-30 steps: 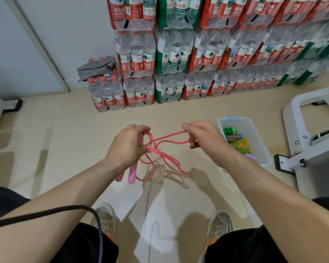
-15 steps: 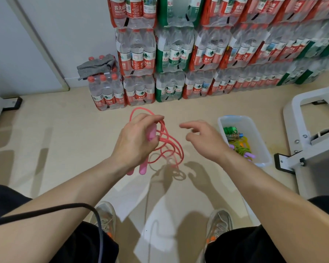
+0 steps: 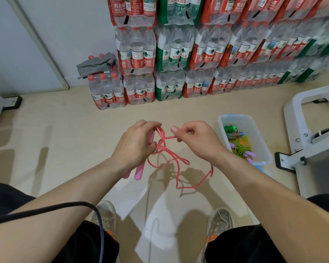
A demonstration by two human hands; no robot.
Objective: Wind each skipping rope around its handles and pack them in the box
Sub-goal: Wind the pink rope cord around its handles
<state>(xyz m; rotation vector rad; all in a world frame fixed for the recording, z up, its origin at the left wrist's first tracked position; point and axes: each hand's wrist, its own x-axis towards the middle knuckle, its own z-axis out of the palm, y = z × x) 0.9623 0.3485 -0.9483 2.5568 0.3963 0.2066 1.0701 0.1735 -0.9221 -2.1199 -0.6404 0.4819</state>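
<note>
pink skipping rope (image 3: 180, 158) is held up in front of the body, above the floor, between both hands. its two handles (image 3: 139, 172) are clamped side by side in the left hand (image 3: 137, 145), with the fingers curled round them and the ends left sticking out below the fist. this is judged to give a firm core on which the turns can be laid. a strand is pinched between thumb and forefinger of the right hand (image 3: 196, 139), the other fingers being curled in, and is drawn taut across to the handles so that a turn can be pulled snug. both forearms are stretched forward with the wrists raised level, and the hands are kept near each other but apart. some cord is crossed at the handles and loose loops are left hanging below, so the winding is judged only partly done. further right, on the floor, the clear box (image 3: 235, 115) is set within reach, with wound ropes (image 3: 239, 149) already laid inside. beyond, packs of bottled water (image 3: 171, 54) are stacked against the wall.
</note>
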